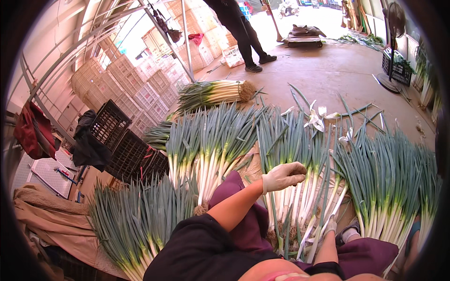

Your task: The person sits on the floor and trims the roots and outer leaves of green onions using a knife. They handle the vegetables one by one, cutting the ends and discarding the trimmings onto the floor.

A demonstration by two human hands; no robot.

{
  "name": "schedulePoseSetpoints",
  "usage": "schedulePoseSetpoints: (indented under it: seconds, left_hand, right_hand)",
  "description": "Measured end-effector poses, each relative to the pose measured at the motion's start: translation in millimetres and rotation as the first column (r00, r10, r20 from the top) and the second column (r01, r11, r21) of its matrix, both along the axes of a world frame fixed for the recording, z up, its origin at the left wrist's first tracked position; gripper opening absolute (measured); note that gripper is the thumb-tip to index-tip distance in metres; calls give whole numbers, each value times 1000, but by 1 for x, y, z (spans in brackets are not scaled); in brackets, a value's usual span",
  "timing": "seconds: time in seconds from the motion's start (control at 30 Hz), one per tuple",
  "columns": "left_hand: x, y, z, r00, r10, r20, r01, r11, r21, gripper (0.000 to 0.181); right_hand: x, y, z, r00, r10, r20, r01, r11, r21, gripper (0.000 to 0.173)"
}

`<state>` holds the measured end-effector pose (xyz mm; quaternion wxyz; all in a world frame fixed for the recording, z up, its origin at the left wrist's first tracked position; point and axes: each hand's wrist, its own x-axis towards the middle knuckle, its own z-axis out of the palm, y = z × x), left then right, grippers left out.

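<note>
My left hand [285, 176], in a whitish glove, reaches over the middle heap of large green onions [299, 191]. Its fingers are slightly curved and apart from the thumb, and it holds nothing that I can see. Lower down, by my knee, my right hand [330, 225], also gloved, is closed about a long green onion [338, 205] with a white shank; part of its grip is hidden. Loose stalks with roots lie below, between my legs. More green onions stand in rows at right [383, 182] and lower left [140, 217].
A tied onion bundle [218, 92] lies beyond the rows. Black crates [110, 119] and stacked pale crates [130, 75] are at left. A person [246, 38] stands ahead, near a platform scale [303, 40]. A fan [390, 49] stands at right. Leaf scraps [365, 110] litter the floor.
</note>
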<state>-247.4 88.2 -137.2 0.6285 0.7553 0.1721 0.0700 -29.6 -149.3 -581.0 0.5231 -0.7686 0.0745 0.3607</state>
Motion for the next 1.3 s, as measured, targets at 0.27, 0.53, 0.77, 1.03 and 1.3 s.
schedulePoseSetpoints:
  seconds: [0.27,0.53,0.77,1.03,1.3]
  left_hand:
    - [16,14,11,989,21,146,-41,989,141,35]
    - [22,-3,8,975,180,132,-177,984,-34,39]
    - [48,-1,3,950,118,289,243,303,-921,29]
    - [62,4,-10,814,484,321,-104,666,-739,13]
    - [70,52,-30,737,647,198,-251,533,-808,13]
  right_hand:
    - [14,24,104,911,295,288,-304,953,-16,44]
    - [-115,58,396,939,342,41,-242,573,783,27]
    - [-162,50,430,626,759,-178,119,132,984,32]
    - [-136,68,417,830,480,285,-557,680,477,25]
    - [-159,-4,380,763,643,64,-603,671,431,31]
